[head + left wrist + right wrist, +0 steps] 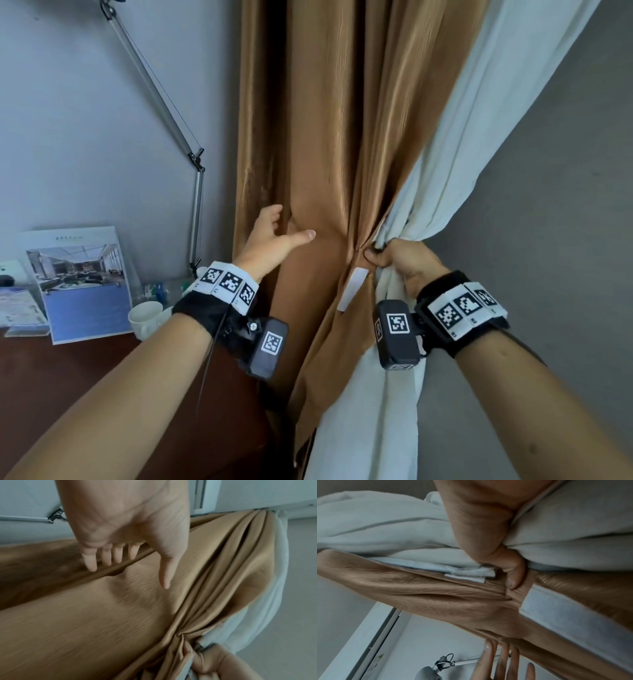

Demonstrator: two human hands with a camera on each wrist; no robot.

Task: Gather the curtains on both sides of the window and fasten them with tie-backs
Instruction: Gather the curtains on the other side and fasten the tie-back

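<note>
A golden-brown curtain (329, 137) hangs in the middle, with a white curtain (479, 137) beside it on the right. My right hand (380, 255) grips both where they bunch into a tight waist; in the right wrist view its thumb (513, 576) presses into the brown folds (436, 595). A white fabric strip (352, 289) hangs just below that grip and also shows as a white strip (565, 615) in the right wrist view. My left hand (284, 229) is open, with its straight fingers (91, 563) touching the left fold of the brown curtain (85, 615).
A dark wooden desk (85, 377) stands at the lower left, carrying a white cup (145, 318) and a standing brochure (82, 284). A metal lamp arm (164, 102) crosses the pale wall above it. A grey wall (548, 205) lies to the right.
</note>
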